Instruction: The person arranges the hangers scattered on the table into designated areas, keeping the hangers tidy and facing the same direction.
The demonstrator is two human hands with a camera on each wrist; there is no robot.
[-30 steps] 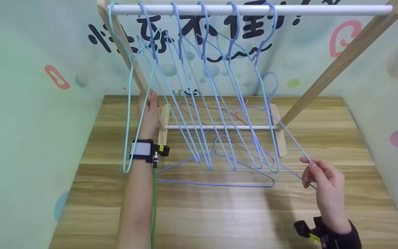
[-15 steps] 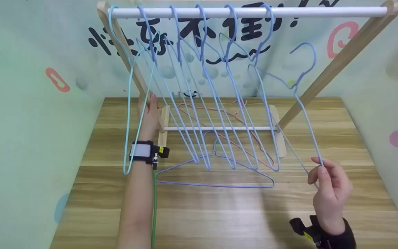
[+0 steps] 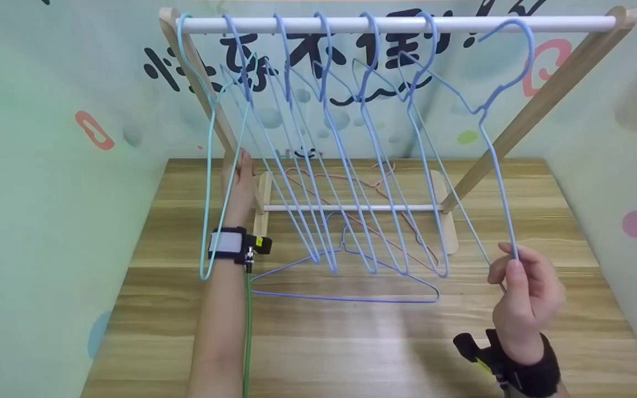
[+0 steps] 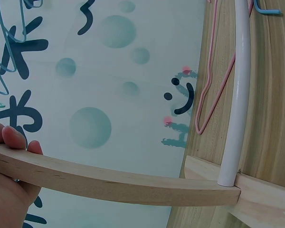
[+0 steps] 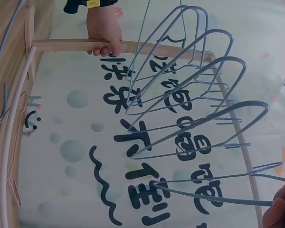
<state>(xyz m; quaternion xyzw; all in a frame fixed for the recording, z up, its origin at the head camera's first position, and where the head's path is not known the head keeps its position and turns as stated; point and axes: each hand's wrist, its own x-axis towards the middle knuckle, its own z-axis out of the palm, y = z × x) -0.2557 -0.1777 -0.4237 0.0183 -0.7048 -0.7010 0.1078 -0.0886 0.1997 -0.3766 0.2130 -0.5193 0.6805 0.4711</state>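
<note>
My left hand (image 3: pixel 239 185) grips the left wooden post (image 4: pixel 109 183) of a hanger rack, its fingers wrapped around the wood. My right hand (image 3: pixel 530 290) pinches a blue clothes hanger (image 3: pixel 500 171) near its lower corner. That hanger is lifted at the right, its hook overlapping the white top rail (image 3: pixel 567 23) in the head view; whether they touch I cannot tell. To its left, several hangers (image 3: pixel 367 127) hang in a row from the rail, blue ones and a turquoise one (image 3: pixel 206 182) at the far left.
On the wooden table (image 3: pixel 307 354) lies another blue hanger (image 3: pixel 346 299) in front of the rack. A pink hanger (image 3: pixel 376 185) lies behind it, around the lower white bar (image 3: pixel 351 208). The right wooden post (image 3: pixel 539 116) stands beyond the lifted hanger. A green cable (image 3: pixel 248 331) runs along my left forearm.
My right hand has brought the blue hanger up and rightwards, raising its hook from low behind the row to the height of the top rail. My left hand has stayed on the post.
</note>
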